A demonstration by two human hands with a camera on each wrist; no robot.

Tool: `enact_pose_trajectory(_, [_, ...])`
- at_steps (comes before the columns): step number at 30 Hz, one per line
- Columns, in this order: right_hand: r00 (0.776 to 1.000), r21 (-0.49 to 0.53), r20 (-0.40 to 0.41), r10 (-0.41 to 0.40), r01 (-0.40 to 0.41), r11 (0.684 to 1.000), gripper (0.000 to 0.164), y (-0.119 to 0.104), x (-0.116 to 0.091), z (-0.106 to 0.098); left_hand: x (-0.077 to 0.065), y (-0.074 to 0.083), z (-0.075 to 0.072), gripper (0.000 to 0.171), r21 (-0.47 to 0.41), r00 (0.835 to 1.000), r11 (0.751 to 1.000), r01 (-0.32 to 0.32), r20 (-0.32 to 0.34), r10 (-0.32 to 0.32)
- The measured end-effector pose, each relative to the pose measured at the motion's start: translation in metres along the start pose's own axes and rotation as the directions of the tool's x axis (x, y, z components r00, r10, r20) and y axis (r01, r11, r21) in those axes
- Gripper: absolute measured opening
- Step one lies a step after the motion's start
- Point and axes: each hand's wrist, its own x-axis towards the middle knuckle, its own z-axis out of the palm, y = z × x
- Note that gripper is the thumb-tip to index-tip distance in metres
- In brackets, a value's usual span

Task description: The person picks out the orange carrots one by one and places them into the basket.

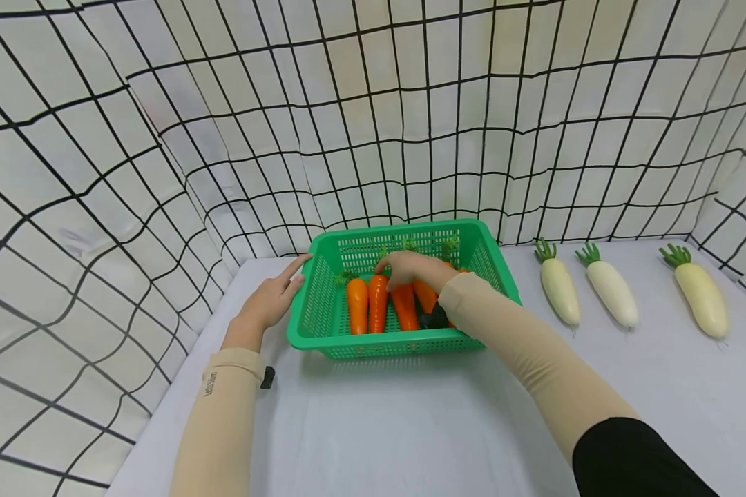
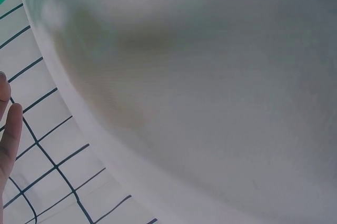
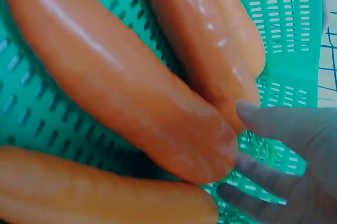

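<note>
My left hand (image 1: 272, 298) is at the left rim of a green plastic basket (image 1: 398, 343), its fingers stretched out with the fingertips at the rim. In the left wrist view only some fingers (image 2: 10, 134) show at the edge. Several orange carrots (image 1: 357, 307) with green tops lie side by side in the basket. My right hand (image 1: 413, 268) reaches in over their leafy ends. In the right wrist view its thumb and fingers are apart around the top end of a carrot (image 3: 126, 81), the thumb overlapping a neighbouring carrot (image 3: 205, 39).
Three white radishes with green tops lie to the basket's right: one nearest it (image 1: 560, 290), one beside that (image 1: 612, 293) and one farther right (image 1: 701, 297). A black wire grid (image 1: 400, 141) before white sheeting encloses the back and sides of the white table (image 1: 379, 428).
</note>
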Motion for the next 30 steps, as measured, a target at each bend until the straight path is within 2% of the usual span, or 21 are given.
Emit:
enact_pose_trajectory(6, [1.0, 0.038, 0.003, -0.023, 0.023, 0.999, 0.047, 0.002, -0.004, -0.009, 0.002, -0.001, -0.003, 0.06, 0.009, 1.0, 1.0, 0.001, 0.009, -0.001])
enact_pose_trajectory(14, [0.993, 0.158, -0.003, -0.117, 0.116, 0.981, 0.051, 0.008, -0.021, -0.03, 0.001, -0.002, -0.011, 0.061, 0.028, 0.999, 1.0, 0.002, 0.04, -0.003])
enact_pose_trajectory(20, [0.989, 0.163, -0.066, -0.136, 0.145, 0.976, 0.05, 0.017, -0.045, -0.049, 0.002, 0.001, -0.017, 0.06, 0.059, 0.999, 0.998, -0.026, 0.043, 0.023])
enact_pose_trajectory(26, [0.983, 0.206, -0.118, -0.142, 0.164, 0.965, 0.058, 0.035, -0.075, -0.06, 0.003, 0.005, -0.021, 0.059, 0.101, 0.998, 0.993, -0.061, 0.009, 0.06])
enact_pose_trajectory(30, [0.973, 0.15, -0.189, -0.134, 0.164, 0.975, 0.063, 0.044, -0.093, -0.063, 0.002, 0.006, -0.024, 0.059, 0.113, 0.999, 0.993, -0.041, -0.023, 0.044])
